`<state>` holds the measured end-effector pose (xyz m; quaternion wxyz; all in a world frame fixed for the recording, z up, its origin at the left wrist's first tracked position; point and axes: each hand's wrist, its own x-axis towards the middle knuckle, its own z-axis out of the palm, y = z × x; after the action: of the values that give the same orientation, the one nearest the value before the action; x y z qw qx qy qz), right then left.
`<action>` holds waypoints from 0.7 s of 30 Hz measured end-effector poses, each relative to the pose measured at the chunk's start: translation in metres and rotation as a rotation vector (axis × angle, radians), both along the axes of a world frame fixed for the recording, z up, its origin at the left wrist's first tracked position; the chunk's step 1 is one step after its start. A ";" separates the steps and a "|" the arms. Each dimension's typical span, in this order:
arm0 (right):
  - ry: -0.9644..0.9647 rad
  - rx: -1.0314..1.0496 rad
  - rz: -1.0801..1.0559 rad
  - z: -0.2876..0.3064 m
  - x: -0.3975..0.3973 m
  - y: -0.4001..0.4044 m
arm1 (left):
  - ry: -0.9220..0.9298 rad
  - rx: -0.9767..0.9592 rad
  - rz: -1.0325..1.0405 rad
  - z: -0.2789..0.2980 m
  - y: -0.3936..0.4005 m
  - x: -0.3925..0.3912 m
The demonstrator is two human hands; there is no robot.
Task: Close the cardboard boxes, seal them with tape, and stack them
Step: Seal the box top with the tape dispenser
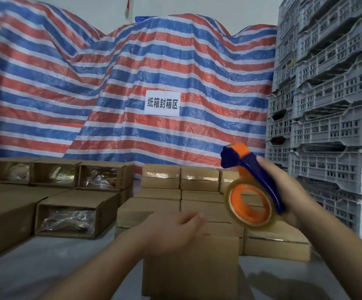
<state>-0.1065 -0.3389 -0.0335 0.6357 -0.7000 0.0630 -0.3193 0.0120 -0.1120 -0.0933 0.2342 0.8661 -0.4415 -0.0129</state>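
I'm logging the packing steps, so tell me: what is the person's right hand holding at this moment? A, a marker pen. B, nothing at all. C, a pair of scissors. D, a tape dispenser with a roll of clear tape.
D: the right hand grips the blue and orange tape dispenser with a clear roll on it, raised above the box that the left hand rests on.

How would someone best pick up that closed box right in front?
Probably by its two short side faces, one hand from each side: the box stands upright with flat vertical sides. The left hand is at its top; the right hand holds the tape dispenser.
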 end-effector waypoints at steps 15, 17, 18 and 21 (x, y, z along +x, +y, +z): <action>0.148 -0.068 0.357 0.012 0.058 0.020 | 0.893 -0.663 0.069 0.047 0.006 -0.001; 0.158 -0.114 0.359 0.015 0.060 0.020 | 0.978 -0.733 0.066 0.051 0.008 0.004; 0.167 -0.133 0.369 0.016 0.060 0.021 | 1.008 -0.764 0.074 0.052 0.009 0.006; 0.197 -0.159 0.396 0.017 0.061 0.021 | 0.996 -0.808 0.097 0.051 0.007 0.012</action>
<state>-0.0455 -0.3181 -0.0163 0.6195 -0.7744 -0.0391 -0.1224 0.0235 -0.1047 -0.0419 0.7192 0.6188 -0.2102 -0.2358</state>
